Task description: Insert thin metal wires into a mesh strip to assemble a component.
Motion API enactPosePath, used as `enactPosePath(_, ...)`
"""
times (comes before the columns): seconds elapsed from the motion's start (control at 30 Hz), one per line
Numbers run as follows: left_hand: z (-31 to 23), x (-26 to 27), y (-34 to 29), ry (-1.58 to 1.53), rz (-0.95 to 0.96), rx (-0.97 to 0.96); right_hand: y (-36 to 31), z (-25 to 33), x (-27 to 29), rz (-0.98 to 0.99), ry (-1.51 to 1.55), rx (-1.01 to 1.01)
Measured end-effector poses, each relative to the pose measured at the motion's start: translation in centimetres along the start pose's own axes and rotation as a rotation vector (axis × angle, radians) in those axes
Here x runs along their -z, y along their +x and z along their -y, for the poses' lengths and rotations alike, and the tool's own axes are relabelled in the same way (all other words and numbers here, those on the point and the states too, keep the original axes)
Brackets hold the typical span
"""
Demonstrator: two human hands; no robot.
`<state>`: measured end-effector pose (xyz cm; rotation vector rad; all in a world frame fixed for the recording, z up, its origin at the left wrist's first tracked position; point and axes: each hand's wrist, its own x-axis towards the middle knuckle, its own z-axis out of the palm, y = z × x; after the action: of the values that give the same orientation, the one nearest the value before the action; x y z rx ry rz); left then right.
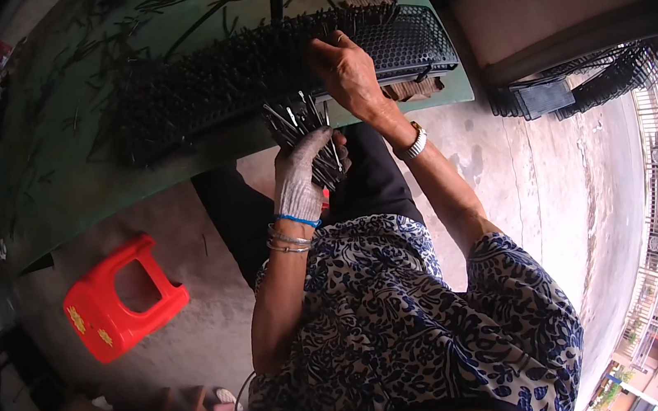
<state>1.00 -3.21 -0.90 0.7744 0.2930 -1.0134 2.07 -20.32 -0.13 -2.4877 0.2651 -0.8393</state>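
At the near edge of the green table [52,184], the gloved left hand [300,178] grips a bundle of dark metal pins [300,126] while the bare right hand [344,70] pinches at the perforated black tray [407,41], open concrete floor [541,177] lying to the right.

One view only: head cam, worn high, aimed steeply down over the torso, fisheye w/ edges bent toward the rim. Green table [52,184] is seen at 11–12 o'clock, close in. Red stool [121,299] is caught at 8 o'clock on the floor, further below. Street and buildings are squeezed in at 4 o'clock, far off. No 2nd view supplied, so no overlap can be stated.
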Motion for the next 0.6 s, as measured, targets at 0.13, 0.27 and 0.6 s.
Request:
enactPosePath(0.13, -0.2, 0.3, -0.4, 0.057, -0.014, -0.019, 0.0, 0.9, 2.2, 0.163, 0.064, -0.114)
enactPosePath(0.27, -0.4, -0.1, -0.6, 0.185, -0.073, -0.028, -1.0, 3.2, 5.3, 0.457, 0.395, -0.222)
enactPosePath(0.6, -0.2, 0.6, 0.1, 0.150, -0.062, -0.068, -0.5, 2.7, 4.6, 0.091, 0.390, -0.239)
